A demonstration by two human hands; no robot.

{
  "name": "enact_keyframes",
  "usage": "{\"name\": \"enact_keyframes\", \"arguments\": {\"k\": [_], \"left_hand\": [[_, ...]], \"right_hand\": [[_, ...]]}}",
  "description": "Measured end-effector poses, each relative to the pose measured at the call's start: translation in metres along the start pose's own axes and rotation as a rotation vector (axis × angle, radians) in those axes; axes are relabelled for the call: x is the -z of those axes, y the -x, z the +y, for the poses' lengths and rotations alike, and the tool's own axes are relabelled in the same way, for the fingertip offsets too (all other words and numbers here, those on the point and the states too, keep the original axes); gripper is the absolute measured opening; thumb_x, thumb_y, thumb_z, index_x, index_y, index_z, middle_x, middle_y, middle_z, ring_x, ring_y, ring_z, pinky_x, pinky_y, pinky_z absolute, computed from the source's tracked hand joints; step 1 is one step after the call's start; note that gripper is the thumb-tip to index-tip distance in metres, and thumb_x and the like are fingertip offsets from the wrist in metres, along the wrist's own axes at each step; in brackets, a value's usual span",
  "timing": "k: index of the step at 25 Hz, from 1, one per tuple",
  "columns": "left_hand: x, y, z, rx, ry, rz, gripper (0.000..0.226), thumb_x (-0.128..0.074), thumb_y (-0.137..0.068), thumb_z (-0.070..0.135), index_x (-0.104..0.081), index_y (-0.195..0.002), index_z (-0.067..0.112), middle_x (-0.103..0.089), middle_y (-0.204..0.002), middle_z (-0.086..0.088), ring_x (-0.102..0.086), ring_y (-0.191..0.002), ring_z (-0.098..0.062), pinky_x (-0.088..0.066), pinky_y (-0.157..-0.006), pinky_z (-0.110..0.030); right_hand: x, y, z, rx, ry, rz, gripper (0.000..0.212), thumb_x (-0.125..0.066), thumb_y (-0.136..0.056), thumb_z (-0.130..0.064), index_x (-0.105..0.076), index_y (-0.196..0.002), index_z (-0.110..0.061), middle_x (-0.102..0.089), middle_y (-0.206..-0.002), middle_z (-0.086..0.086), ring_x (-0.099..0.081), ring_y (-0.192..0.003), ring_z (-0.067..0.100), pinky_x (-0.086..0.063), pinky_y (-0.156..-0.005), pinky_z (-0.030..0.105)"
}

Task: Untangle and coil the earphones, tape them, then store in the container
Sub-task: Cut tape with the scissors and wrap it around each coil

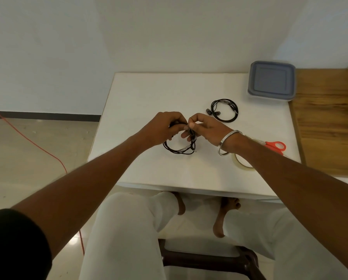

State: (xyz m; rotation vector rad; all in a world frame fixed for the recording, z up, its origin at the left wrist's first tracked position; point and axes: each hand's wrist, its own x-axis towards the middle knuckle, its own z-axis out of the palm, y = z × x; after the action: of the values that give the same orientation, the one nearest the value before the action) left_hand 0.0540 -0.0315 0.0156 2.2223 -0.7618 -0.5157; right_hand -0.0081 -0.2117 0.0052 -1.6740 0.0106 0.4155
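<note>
Two bare hands, raised over the middle of one white rectangular table (148, 93). Left hand (163, 128) closed, fingers curled round the upper part of a black earphone cable coil (179, 147). Right hand (204, 127) pinching the same coil at its top with thumb and forefinger; one silver metal bangle (226, 142) on that wrist. Lower loops of the held coil hanging to the table surface; whether touching it, not clear.

One second black earphone coil (225, 110), lying flat, apart from the hands, toward the far right, earbuds at its left side.

One grey-blue lidded square plastic container (272, 81), lid on, at the far right corner, overlapping the table edge beside one brown wooden board (328, 122).

One pair of orange-handled scissors (275, 146) near the right edge.

One clear tape roll (242, 163), partly hidden under the right forearm.

Open surface: far left half and near edge of table.
</note>
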Motion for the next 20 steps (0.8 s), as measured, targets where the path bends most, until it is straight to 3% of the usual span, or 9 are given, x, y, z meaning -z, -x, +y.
{"name": "enact_keyframes", "arguments": {"k": [3, 8, 13, 15, 17, 20], "left_hand": [[-0.001, 0.001, 0.001, -0.009, -0.007, 0.002, 0.012, -0.064, -0.093, 0.022, -0.067, -0.097, 0.011, -0.063, -0.071, 0.004, -0.057, -0.055, -0.002, -0.047, -0.055, -0.015], [-0.001, 0.003, 0.002, 0.0, 0.035, -0.055, 0.015, -0.058, -0.096, 0.018, -0.068, -0.104, 0.013, -0.065, -0.074, 0.004, -0.061, -0.062, -0.005, -0.051, -0.063, -0.021], [0.003, 0.004, 0.004, 0.09, 0.292, -0.184, 0.027, -0.045, -0.102, 0.014, -0.067, -0.117, 0.008, -0.061, -0.081, 0.0, -0.058, -0.075, -0.012, -0.052, -0.07, -0.029], [0.0, 0.003, 0.005, 0.095, 0.29, -0.177, 0.029, -0.043, -0.103, 0.011, -0.066, -0.12, 0.008, -0.058, -0.08, -0.004, -0.056, -0.074, -0.012, -0.053, -0.067, -0.026], [-0.004, 0.003, 0.006, 0.089, 0.249, -0.135, 0.031, -0.043, -0.102, 0.009, -0.064, -0.125, 0.009, -0.057, -0.077, -0.005, -0.054, -0.071, -0.011, -0.051, -0.066, -0.023], [-0.009, 0.002, 0.006, 0.109, 0.258, -0.06, 0.038, -0.044, -0.101, 0.008, -0.051, -0.138, 0.013, -0.058, -0.073, 0.0, -0.055, -0.069, -0.01, -0.05, -0.065, -0.023]], "right_hand": [[0.002, 0.0, 0.003, -0.013, -0.023, 0.024, 0.01, -0.041, -0.1, -0.019, -0.046, -0.096, -0.011, -0.067, -0.088, 0.01, -0.063, -0.074, 0.018, -0.052, -0.076, 0.022], [0.001, 0.002, 0.003, -0.027, 0.0, 0.1, 0.01, -0.039, -0.101, -0.021, -0.043, -0.095, -0.014, -0.066, -0.083, 0.01, -0.06, -0.072, 0.023, -0.051, -0.069, 0.019], [0.004, 0.004, 0.003, -0.027, 0.03, 0.151, 0.01, -0.04, -0.101, -0.023, -0.042, -0.097, -0.014, -0.066, -0.081, 0.006, -0.061, -0.069, 0.02, -0.051, -0.067, 0.016], [0.005, 0.004, 0.004, -0.018, 0.013, 0.161, 0.009, -0.041, -0.1, -0.023, -0.044, -0.096, -0.015, -0.068, -0.089, 0.011, -0.065, -0.072, 0.017, -0.053, -0.073, 0.018], [0.005, 0.002, 0.006, 0.003, 0.005, 0.164, 0.009, -0.043, -0.099, -0.024, -0.046, -0.092, -0.02, -0.068, -0.094, 0.013, -0.065, -0.078, 0.02, -0.052, -0.083, 0.029], [0.004, 0.0, 0.009, 0.03, 0.082, 0.194, 0.008, -0.046, -0.098, -0.027, -0.05, -0.09, -0.026, -0.065, -0.095, 0.007, -0.063, -0.09, 0.02, -0.048, -0.093, 0.037]]}}
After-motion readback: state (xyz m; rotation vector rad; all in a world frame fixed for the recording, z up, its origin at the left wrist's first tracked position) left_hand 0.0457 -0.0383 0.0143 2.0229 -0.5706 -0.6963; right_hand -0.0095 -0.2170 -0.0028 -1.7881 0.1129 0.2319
